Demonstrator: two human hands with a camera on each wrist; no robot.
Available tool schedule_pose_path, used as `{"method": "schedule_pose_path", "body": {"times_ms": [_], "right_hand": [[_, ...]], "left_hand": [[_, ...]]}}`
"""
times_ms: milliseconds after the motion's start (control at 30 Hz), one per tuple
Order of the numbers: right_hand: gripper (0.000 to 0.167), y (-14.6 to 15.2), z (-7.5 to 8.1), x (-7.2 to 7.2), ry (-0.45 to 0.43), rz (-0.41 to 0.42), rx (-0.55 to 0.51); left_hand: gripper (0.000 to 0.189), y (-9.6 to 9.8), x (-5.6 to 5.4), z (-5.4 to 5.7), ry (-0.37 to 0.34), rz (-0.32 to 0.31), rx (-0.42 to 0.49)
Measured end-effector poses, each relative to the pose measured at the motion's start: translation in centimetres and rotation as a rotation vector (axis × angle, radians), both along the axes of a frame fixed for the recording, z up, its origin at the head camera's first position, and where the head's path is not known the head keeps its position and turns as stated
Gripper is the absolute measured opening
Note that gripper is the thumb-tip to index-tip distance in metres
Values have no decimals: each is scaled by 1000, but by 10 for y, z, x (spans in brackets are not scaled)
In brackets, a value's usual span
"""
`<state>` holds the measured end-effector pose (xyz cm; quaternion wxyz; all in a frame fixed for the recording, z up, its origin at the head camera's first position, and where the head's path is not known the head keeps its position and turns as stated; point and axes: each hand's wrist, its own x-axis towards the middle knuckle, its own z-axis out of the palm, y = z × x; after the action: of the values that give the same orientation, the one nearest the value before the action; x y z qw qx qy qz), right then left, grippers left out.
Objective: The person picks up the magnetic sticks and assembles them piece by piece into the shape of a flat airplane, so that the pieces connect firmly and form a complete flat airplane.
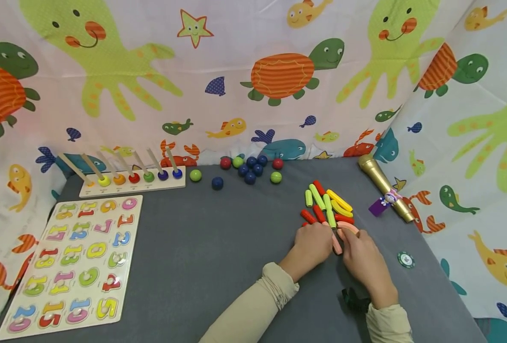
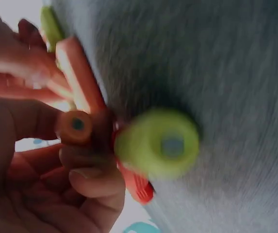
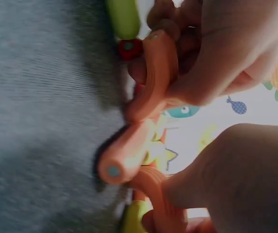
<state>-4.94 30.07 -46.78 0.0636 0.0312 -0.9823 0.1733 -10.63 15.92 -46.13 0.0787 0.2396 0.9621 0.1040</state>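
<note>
My left hand (image 1: 313,245) pinches a salmon-pink tube (image 3: 162,73), ridged along its curved side. A curved pink tube (image 1: 348,227) is held between the thumb and fingers of my right hand (image 1: 364,257). Between the hands, another pink tube (image 1: 337,244) lies on the grey cloth. Just beyond the fingertips are short tubes in several colours: green tubes (image 1: 317,196), yellow tubes (image 1: 340,202) and red tubes (image 1: 308,216). In the left wrist view, a blurred green tube (image 2: 177,141) shows its end close to the camera.
At the left lie a number puzzle board (image 1: 75,267) and a peg stacker (image 1: 159,183) with coloured beads. Blue, red and green balls (image 1: 251,166) sit at the back. A gold toy microphone (image 1: 382,183) and a poker chip (image 1: 405,259) are on the right. A dark object (image 1: 355,301) lies by the right wrist.
</note>
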Motion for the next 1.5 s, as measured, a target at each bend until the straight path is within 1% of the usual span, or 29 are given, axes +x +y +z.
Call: {"method": "schedule_pose_path", "body": {"times_ms": [67,100,133,200,267,300,333,367,400,433,500,533,600,633,667,733,800,900,967,1033,1133,1233,1400,1500], "right_hand": [[18,1,3,-1,-24,3,-1],[18,1,5,-1,-43,5,2],[18,2,7,-1,-59,4,-3],[19,3,10,1,-82,-13,-24],[20,4,14,3,-61,-42,-61],[21,5,16,4,-44,-66,-94],[23,4,18,4,-24,-89,-144],[25,3,20,4,-5,-109,-198],[28,2,23,3,10,-123,-258],[30,0,26,2,7,-130,-341],[34,-4,32,-2,-29,-135,-515],[36,-8,35,-5,-55,-127,-601],[38,-16,42,-12,-106,-114,-744],[39,-20,45,-15,-129,-108,-804],[40,-25,48,-18,-147,-100,-838],[42,-36,54,-24,-173,-78,-881],[42,-47,58,-30,-194,-36,-892],[41,-65,60,-37,-234,60,-924],[38,-77,58,-41,-266,130,-935],[36,-87,55,-43,-292,194,-936],[33,-99,51,-42,-298,267,-878],[30,-109,46,-41,-298,340,-817],[30,-124,40,-41,-371,440,-720],[28,-132,38,-42,-352,454,-652]], "left_hand": [[30,-6,-8,3,-143,41,117],[35,-6,-15,-8,-174,61,191],[38,-12,-19,-8,-236,68,285],[36,-25,-25,-7,-383,94,523],[28,-38,-30,-5,-533,98,786],[23,-45,-32,-4,-601,88,908],[21,-56,-31,9,-695,99,1011],[25,-64,-33,10,-746,105,1094],[31,-71,-35,11,-777,97,1157],[33,-78,-36,12,-792,89,1196],[35,-92,-38,14,-782,83,1227],[34,-101,-38,15,-771,92,1230],[34,-116,-38,20,-737,97,1210],[34,-124,-37,23,-719,100,1194],[34,-130,-36,26,-697,103,1172],[35,-143,-33,31,-646,113,1117],[35,-153,-29,34,-593,115,1064],[32,-166,-21,36,-521,110,1005],[29,-175,-16,34,-488,103,1000],[26,-183,-10,30,-462,110,1003],[25,-197,-3,22,-434,134,1015],[27,-211,4,17,-415,151,1019],[29,-232,15,14,-401,156,1014],[30,-242,21,13,-396,162,1026]]}}
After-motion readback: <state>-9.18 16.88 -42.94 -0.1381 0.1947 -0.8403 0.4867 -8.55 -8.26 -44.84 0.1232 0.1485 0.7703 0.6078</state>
